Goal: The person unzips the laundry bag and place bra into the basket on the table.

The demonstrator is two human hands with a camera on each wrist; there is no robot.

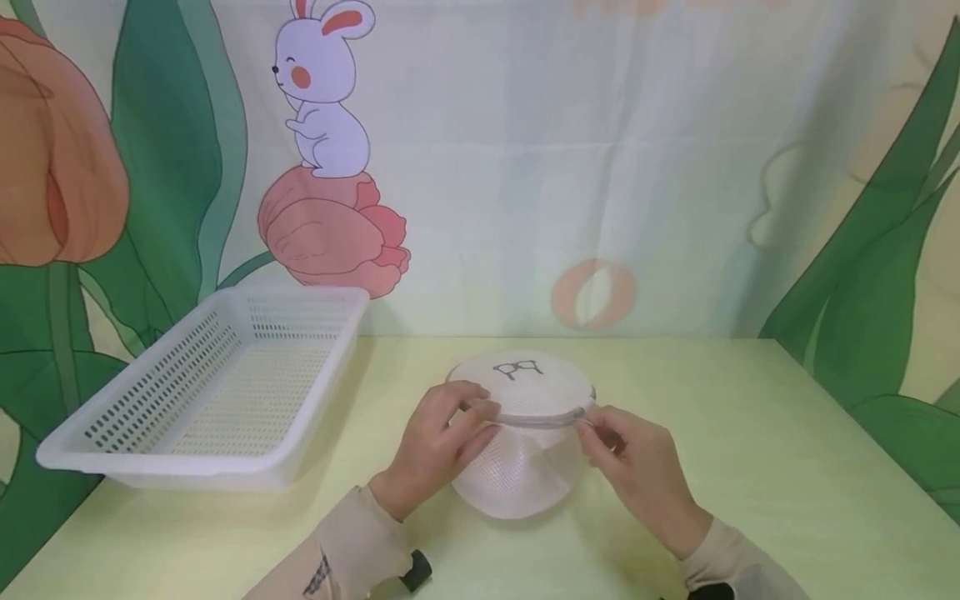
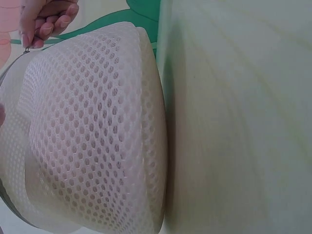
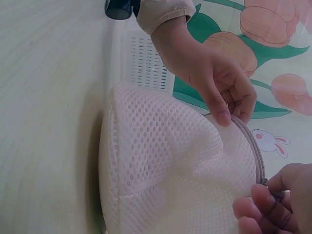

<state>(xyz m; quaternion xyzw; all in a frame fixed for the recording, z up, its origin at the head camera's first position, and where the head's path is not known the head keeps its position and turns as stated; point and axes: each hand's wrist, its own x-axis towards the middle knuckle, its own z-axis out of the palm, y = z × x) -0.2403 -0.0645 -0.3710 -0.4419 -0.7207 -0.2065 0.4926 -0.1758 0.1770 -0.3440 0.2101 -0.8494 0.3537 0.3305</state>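
Observation:
A round white mesh laundry bag (image 1: pixel 517 475) stands on the table, its top printed with a small dark outline. A grey zipper (image 3: pixel 254 146) runs around the top edge. My left hand (image 1: pixel 442 442) pinches the bag's rim on the left, thumb on the near side in the right wrist view. At the right of the rim, my right hand (image 1: pixel 633 454) pinches the small zipper pull (image 3: pixel 264 182) between thumb and fingers. The left wrist view has the mesh side filling its left half, with the right hand (image 2: pixel 46 22) at the zipper above.
A white plastic basket (image 1: pixel 288 446) with slotted walls stands on the left of the pale yellow-green table (image 1: pixel 750 467). Behind the table hangs a cloth backdrop (image 1: pixel 510 167) printed with tulips and a rabbit.

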